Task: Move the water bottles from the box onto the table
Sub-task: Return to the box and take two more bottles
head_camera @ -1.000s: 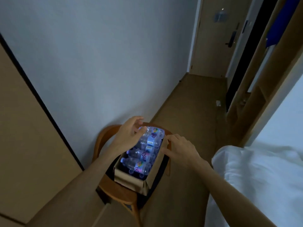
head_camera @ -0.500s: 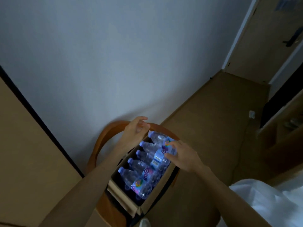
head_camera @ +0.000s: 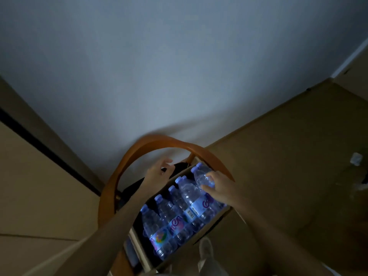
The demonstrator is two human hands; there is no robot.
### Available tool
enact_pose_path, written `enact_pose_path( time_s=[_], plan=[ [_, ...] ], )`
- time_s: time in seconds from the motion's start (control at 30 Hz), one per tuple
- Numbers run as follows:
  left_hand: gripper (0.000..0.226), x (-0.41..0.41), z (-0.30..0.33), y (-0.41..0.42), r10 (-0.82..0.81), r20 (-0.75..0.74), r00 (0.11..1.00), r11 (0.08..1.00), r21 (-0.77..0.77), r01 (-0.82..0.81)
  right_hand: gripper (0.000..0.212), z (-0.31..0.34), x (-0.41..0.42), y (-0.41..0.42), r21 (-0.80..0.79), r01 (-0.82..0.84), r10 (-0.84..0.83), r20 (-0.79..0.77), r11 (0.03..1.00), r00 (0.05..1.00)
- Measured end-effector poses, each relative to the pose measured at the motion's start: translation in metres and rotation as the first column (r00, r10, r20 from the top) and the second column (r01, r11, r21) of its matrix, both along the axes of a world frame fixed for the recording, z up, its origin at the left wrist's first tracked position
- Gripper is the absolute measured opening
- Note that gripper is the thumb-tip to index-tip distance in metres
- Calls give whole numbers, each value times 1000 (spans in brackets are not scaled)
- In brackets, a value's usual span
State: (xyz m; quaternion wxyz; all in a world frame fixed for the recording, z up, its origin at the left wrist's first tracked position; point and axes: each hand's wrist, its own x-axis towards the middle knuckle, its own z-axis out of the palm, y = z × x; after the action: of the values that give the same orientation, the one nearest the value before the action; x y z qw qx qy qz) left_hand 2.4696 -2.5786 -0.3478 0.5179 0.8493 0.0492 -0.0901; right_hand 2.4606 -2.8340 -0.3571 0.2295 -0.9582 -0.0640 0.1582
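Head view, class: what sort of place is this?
Probably a dim private room, perhaps a hotel room or bedroom: a curved-back wooden chair against a plain wall, brown flooring, and a box of water bottles.

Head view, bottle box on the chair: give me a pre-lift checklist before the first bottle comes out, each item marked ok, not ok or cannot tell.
1. Right hand grips the far bottle: ok, fingers curl round its shoulder.
2. Left hand steadies the box: cannot tell; it is at the far edge, contact unclear.
3. Box seated on the chair: ok.
4. Bottle free of its neighbours: cannot tell, the bottles lie packed.
5. Table in view for placing: not ok, none visible.
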Motion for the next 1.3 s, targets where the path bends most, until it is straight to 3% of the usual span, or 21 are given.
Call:
enact_pose_path(
  time_s=[0.17, 0.3, 0.53, 0.8, 0.93, 1.1, 1.3],
  plan=[
    [22, 13, -30, -12, 97, -116, 989, 992, 87, -87, 51, -24, 63, -9, 12, -164, 164, -32, 986, 986],
    [32, 21, -52, -34, 191, -313, 930, 974, 181, -139, 42, -39, 101, -24, 75, -247, 252, -62, 966, 966],
    [46, 25, -78, -78, 197, -496, 846, 945, 324, -30, 39, -60, 139, -56, 120, -365, 381, -160, 923, 911],
    [58, 24, -89, -93, 383, -498, 778, 869, 479, -121, 45, -73, 158, -42, 121, -465, 478, -323, 877, 817],
    [44, 12, -86, -89, 467, -503, 727, 853, 474, -219, 48, -70, 170, -17, 108, -527, 525, -379, 843, 762],
    [25, -8, -80, -80, 502, -507, 701, 857, 405, -320, 55, -74, 175, 16, 20, -660, 594, -457, 751, 663],
    [45, -26, -73, -81, 543, -503, 673, 823, 477, -308, 70, -90, 180, 37, -107, -795, 646, -524, 597, 555]
  ],
)
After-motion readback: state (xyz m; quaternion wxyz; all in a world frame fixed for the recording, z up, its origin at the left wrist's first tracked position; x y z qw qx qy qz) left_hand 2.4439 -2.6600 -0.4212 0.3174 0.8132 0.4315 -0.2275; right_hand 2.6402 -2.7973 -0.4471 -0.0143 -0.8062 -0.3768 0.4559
